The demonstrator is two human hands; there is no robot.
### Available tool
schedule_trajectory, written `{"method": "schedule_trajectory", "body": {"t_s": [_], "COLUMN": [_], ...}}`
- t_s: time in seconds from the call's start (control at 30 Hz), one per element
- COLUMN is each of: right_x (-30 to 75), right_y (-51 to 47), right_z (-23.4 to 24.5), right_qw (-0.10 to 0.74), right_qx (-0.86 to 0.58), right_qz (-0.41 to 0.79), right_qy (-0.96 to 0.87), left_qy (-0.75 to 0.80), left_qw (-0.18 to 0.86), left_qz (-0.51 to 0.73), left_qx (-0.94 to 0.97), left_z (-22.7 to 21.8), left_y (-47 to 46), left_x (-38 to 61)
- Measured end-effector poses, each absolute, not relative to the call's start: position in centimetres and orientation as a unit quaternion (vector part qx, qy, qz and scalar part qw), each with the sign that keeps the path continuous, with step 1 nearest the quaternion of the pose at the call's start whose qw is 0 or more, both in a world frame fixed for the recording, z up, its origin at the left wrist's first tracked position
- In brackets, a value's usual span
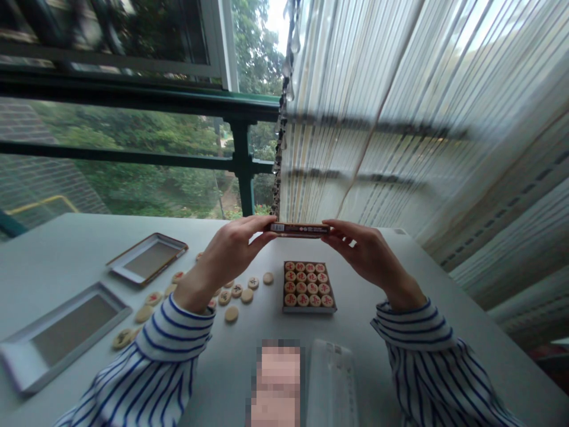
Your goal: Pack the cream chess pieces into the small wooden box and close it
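Note:
My left hand (231,252) and my right hand (362,249) pinch opposite ends of a box lid (302,229), thin and dark brown, with a barcode on its side. It is held level above the table, seen edge-on, so its broad faces are hidden. Below and apart from it, a box of xiangqi pieces (309,286) stands on the table, with round wooden discs in rows, red characters facing up. Loose xiangqi pieces (237,290) lie scattered beside and under my left forearm, some with black or red characters, some blank side up.
At the left lie a brown-edged lid (180,244), inside up, and a pale tray (116,298). A translucent plastic packet (331,379) rests near the front of the white table (267,356). A string curtain (355,118) hangs behind, next to a green window frame (242,154).

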State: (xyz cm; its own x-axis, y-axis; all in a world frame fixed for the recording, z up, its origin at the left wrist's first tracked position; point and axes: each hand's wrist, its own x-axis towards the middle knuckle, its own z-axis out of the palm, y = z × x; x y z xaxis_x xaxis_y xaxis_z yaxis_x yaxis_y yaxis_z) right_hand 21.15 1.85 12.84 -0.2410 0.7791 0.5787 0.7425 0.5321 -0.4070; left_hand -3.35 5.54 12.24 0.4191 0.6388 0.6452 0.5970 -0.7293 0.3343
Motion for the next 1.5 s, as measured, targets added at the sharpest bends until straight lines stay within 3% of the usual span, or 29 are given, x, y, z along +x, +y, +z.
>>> {"method": "schedule_trajectory", "body": {"t_s": [0.43, 0.87, 1.23, 1.5], "right_x": [21.4, 22.2, 24.2, 25.0], "right_y": [2.2, 1.1, 1.0, 1.5], "right_z": [12.6, 13.3, 13.0, 12.8], "right_qw": [0.404, 0.355, 0.320, 0.339], "right_qx": [-0.480, -0.502, -0.518, -0.532], "right_qz": [0.085, 0.088, 0.085, 0.073], "right_qy": [-0.775, -0.784, -0.789, -0.772], "left_qy": [0.401, 0.375, 0.391, 0.387], "left_qw": [0.111, 0.201, 0.188, 0.187], "left_qz": [0.433, 0.439, 0.408, 0.372], "left_qx": [0.799, 0.791, 0.803, 0.823], "left_z": [12.6, 12.1, 11.5, 12.7], "left_y": [5.5, 5.6, 4.9, 5.3], "left_x": [-3.5, -3.2, -1.5, -0.6]}}
